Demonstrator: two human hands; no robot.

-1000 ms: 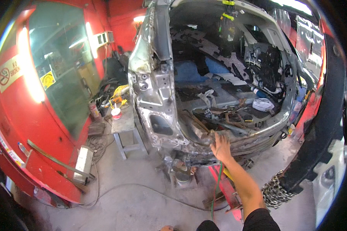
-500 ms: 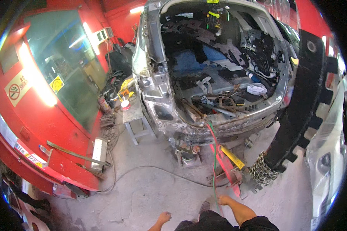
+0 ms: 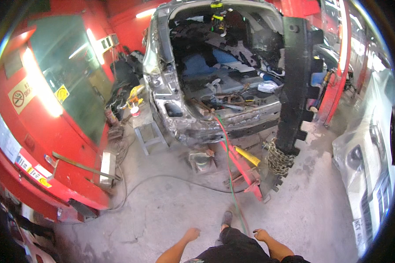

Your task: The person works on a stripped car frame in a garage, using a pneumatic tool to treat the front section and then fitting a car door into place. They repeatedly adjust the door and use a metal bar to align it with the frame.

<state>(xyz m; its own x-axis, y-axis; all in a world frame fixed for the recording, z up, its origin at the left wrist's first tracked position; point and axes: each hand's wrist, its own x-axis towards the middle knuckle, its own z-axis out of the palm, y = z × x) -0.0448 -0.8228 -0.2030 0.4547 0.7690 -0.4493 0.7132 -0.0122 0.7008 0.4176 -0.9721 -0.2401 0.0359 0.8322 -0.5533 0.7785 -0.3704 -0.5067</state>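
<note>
My left hand [image 3: 192, 234] hangs low over the concrete floor, fingers loosely bent, with nothing seen in it. My right hand [image 3: 261, 235] is at the right of my legs, fingers loosely curled and nothing visible in them. Nearest to it are a red hose and a green hose [image 3: 235, 193], running from the stripped rear of a car body [image 3: 180, 122] down to my feet; a small gap shows between hand and hoses. Ahead stands a black notched upright beam [image 3: 292, 83], with a chain [image 3: 277, 158] wrapped about its lower part.
A red floor jack [image 3: 245, 171] with a yellow part lies under the car's rear. A dark cable [image 3: 162, 177] crosses the floor. At left, a small bench [image 3: 150, 131] stands beside the red wall; a plastic-covered car [image 3: 364, 158] is at right. Tools [image 3: 232, 103] lie in the cargo area.
The view has shifted forward and to the right, so the beam and car appear farther left. My right hand is now apart from the hoses, and one foot has stepped ahead.
</note>
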